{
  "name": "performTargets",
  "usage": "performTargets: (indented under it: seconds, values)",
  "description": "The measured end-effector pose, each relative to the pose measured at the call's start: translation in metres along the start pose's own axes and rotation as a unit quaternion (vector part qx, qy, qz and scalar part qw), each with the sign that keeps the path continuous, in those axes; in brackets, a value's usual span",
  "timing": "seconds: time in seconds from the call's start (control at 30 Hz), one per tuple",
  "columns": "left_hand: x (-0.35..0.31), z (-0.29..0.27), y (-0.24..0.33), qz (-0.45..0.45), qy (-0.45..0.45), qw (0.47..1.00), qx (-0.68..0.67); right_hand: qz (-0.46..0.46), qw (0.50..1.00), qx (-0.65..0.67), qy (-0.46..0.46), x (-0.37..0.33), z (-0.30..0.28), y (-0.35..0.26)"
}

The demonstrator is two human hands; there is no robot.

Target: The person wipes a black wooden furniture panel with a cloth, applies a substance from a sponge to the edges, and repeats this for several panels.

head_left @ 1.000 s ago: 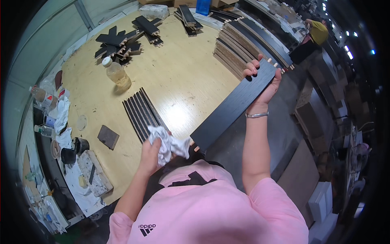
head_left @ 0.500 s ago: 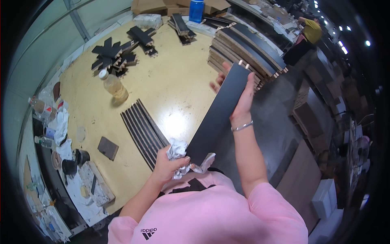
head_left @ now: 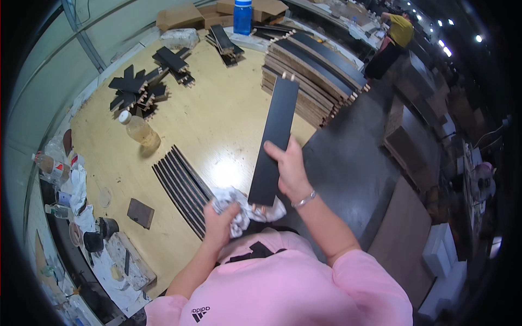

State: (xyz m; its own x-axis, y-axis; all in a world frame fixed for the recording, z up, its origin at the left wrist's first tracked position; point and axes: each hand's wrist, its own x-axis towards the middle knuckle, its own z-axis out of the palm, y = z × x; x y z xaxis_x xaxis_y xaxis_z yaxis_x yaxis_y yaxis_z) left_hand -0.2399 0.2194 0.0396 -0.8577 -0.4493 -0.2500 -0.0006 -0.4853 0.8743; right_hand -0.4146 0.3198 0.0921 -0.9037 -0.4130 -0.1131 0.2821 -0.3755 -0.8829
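Observation:
My right hand (head_left: pixel 292 169) grips a long black board (head_left: pixel 276 122) by its right edge, thumb across its face. Pale wooden dowels stick out of both short ends of the board, which is held up at a slight tilt above the table's near edge. In my left hand (head_left: pixel 218 224) is a crumpled white rag (head_left: pixel 232 200), fingers closed round it. Part of the rag spreads behind the board's lower end; whether it touches the board I cannot tell. Left of the rag, several thin dark strips (head_left: pixel 180 187) lie side by side on the table.
A large stack of black-faced boards (head_left: pixel 310 73) with dowels stands at the table's right side. Beyond the strips are a bottle of yellowish liquid (head_left: pixel 140 132), piles of short black pieces (head_left: pixel 136 89) and a blue bottle (head_left: pixel 242 17). A co-worker (head_left: pixel 399 31) stands far right.
My right hand has slid down from the board's upper end to its lower half and turned it more upright. The rag in my left hand has spread out beside the board's lower end.

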Motion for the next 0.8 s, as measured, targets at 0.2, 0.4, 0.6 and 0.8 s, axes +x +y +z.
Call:
performTargets:
  seconds: [0.2,0.4,0.6,0.8]
  values:
    - [0.026,-0.029,0.005,0.106,0.089,0.983,0.121,-0.022,1.000,0.002,0.016,0.028,-0.008,-0.027]
    - [0.031,-0.045,-0.008,0.118,0.130,0.960,0.218,-0.031,0.999,-0.034,-0.028,0.040,-0.011,-0.029]
    - [0.034,-0.060,-0.026,0.116,0.134,0.962,0.207,-0.009,0.998,-0.029,0.058,0.042,0.012,-0.038]
    - [0.046,-0.051,-0.005,0.118,0.139,0.962,0.202,-0.108,0.991,0.011,0.081,0.057,0.027,-0.017]
